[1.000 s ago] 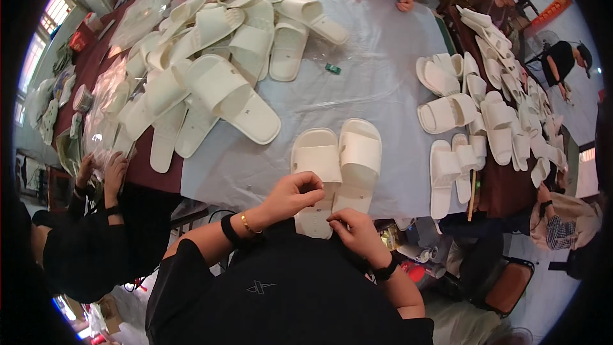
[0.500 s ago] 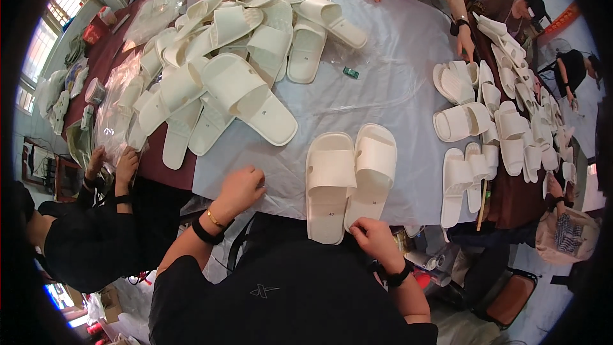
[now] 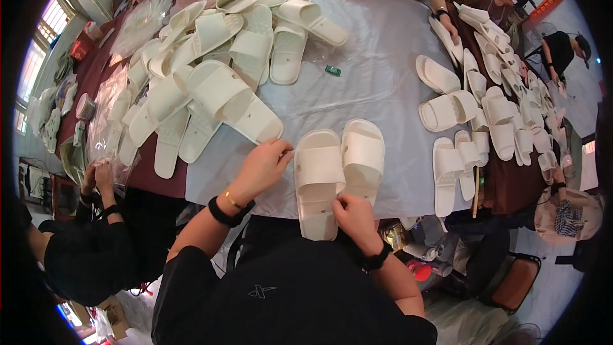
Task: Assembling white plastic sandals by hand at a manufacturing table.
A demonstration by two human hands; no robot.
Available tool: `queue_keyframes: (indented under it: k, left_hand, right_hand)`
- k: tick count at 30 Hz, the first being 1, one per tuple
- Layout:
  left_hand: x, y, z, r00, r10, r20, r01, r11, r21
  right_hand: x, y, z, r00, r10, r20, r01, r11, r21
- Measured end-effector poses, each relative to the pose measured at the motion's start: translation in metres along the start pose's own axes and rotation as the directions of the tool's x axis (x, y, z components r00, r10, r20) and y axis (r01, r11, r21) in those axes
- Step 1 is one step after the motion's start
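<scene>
A pair of white slide slippers lies side by side at the near table edge, toes pointing away. My right hand (image 3: 356, 218) is closed at their heel ends, fingertips at the inner edge of the left slipper (image 3: 319, 167) and covering the heel of the right slipper (image 3: 364, 156). The left slipper's heel overhangs the table edge. My left hand (image 3: 267, 165) is just left of the pair, its fingers bent together with nothing visible in them. Beyond it, a large slipper (image 3: 249, 105) points its heel toward my fingers from the heap.
A heap of white slippers (image 3: 217, 35) covers the table's left side; rows of slippers (image 3: 501, 118) line the right. A small green packet (image 3: 332, 71) lies mid-table. Clear plastic bags (image 3: 108, 115) are near a co-worker's hands (image 3: 99, 177) at left. Another person's hand (image 3: 448, 25) touches a slipper at far right.
My left hand has moved right, closer to the pair. My right hand has moved forward and inward between the heels. The far person's hand now touches a slipper farther back on the right.
</scene>
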State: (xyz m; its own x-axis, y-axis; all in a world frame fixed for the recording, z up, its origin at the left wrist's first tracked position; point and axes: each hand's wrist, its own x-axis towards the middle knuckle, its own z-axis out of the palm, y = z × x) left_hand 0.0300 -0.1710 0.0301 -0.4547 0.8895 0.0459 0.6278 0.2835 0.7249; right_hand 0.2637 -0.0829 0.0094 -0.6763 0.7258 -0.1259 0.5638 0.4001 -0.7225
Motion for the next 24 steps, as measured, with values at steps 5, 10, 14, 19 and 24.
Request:
queue_keyframes:
  k: [5, 10, 14, 19, 24]
  left_hand:
    - [0.044, 0.001, 0.022, 0.997, 0.075, -0.002, -0.075, 0.992, 0.104]
    - [0.068, -0.004, 0.045, 0.955, -0.056, 0.291, 0.006, 0.985, 0.172]
    - [0.07, 0.007, 0.049, 0.921, -0.12, 0.369, 0.102, 0.992, 0.069]
    - [0.072, 0.004, 0.051, 0.906, -0.137, 0.4, 0.188, 0.978, -0.091]
    - [0.079, -0.013, 0.055, 0.886, -0.134, 0.445, 0.248, 0.946, -0.21]
  right_hand:
    - [0.016, -0.002, 0.021, 0.988, 0.053, -0.147, -0.032, 0.989, 0.143]
    - [0.018, -0.001, 0.03, 0.978, 0.057, -0.201, -0.032, 0.992, 0.124]
    - [0.018, 0.001, 0.029, 0.973, 0.027, -0.23, 0.003, 0.992, 0.128]
    - [0.018, -0.006, 0.026, 0.975, 0.047, -0.215, -0.012, 0.987, 0.159]
    - [0.021, -0.01, 0.022, 0.972, 0.028, -0.233, 0.008, 0.988, 0.152]
